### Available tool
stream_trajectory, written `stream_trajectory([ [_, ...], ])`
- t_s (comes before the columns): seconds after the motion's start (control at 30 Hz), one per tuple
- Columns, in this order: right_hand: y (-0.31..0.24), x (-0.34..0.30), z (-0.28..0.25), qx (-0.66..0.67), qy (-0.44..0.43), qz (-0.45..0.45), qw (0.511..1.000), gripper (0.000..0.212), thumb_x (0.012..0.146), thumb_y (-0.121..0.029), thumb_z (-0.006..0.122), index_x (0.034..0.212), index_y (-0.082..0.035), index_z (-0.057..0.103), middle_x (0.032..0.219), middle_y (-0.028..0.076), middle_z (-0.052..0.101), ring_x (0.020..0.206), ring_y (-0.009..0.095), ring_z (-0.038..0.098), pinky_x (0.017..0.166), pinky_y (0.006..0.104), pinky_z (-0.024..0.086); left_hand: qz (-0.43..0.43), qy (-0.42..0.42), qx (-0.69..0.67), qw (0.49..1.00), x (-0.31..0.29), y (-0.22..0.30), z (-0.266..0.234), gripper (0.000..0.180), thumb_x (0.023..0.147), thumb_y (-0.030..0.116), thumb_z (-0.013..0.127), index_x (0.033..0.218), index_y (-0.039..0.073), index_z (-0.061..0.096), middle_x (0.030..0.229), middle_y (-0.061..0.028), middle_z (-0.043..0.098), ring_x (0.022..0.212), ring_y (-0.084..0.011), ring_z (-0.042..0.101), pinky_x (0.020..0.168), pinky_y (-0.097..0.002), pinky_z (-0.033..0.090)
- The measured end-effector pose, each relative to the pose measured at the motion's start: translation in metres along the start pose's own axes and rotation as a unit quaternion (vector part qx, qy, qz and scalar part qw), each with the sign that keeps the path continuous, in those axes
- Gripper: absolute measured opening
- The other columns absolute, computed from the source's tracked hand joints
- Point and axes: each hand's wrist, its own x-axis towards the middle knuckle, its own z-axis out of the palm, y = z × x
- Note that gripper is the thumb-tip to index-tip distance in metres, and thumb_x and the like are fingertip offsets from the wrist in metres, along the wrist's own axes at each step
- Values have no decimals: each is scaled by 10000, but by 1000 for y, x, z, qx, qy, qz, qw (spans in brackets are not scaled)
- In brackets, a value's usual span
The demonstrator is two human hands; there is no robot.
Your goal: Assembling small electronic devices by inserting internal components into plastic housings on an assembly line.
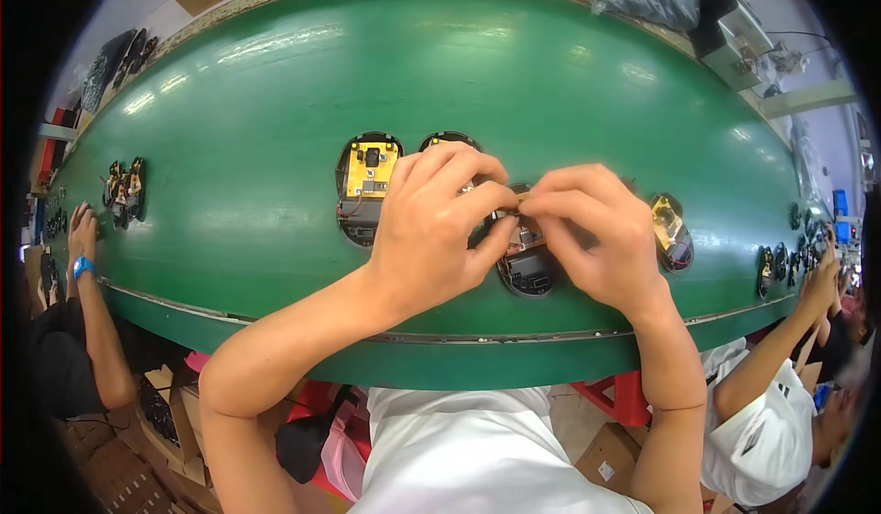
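From my remote station I pick out a white label (606,470) on the cardboard box (613,444) below, its print too small for me to read. The open black shell (529,273) lies on the green table (248,211), partly under my hands, its long axis running roughly away from me, rounded end nearest. My left hand (436,220) and right hand (601,229) bring bent fingertips together over its far part; I can't tell what either grasps.
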Motion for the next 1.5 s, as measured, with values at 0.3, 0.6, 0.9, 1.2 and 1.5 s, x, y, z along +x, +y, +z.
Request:
stream_trajectory([
  [0.3,2,-4,-6,37,-39,34,998,263,765,-22,813,1019,-60,756,1016,79,753,903,275,694,812,374,552,-17,10,2,1000,2,8,7,200,727,87,795,895,78,687,1052,-41,696,1075,-303,641,902,-434,468],
  [0.6,6,1,-7,40,-37,41,998,247,757,-29,837,988,-50,755,985,79,766,883,270,707,796,364,558,-41,18,16,999,6,8,14,185,709,68,760,864,72,658,1035,-44,698,1110,-299,629,933,-436,459],
  [0.9,-19,-6,5,4,-55,37,998,267,745,20,850,985,-6,734,1003,119,749,848,279,705,792,351,562,-20,10,-40,999,-9,2,7,138,717,49,750,822,58,660,1021,-47,698,1132,-278,632,933,-419,466],
  [1.2,-2,-4,-5,3,-78,-3,997,220,736,15,857,906,-15,720,1011,105,749,819,259,693,750,350,553,-31,-50,-67,996,0,5,12,133,709,43,741,753,69,619,1015,-54,697,1168,-291,642,944,-429,469],
  [1.5,-4,-7,-7,34,-90,-2,995,203,711,4,846,859,-26,712,964,70,737,756,258,665,669,354,529,-8,-65,-110,992,-3,2,6,154,728,43,769,775,48,623,1025,-61,722,1246,-338,647,974,-458,477],
])
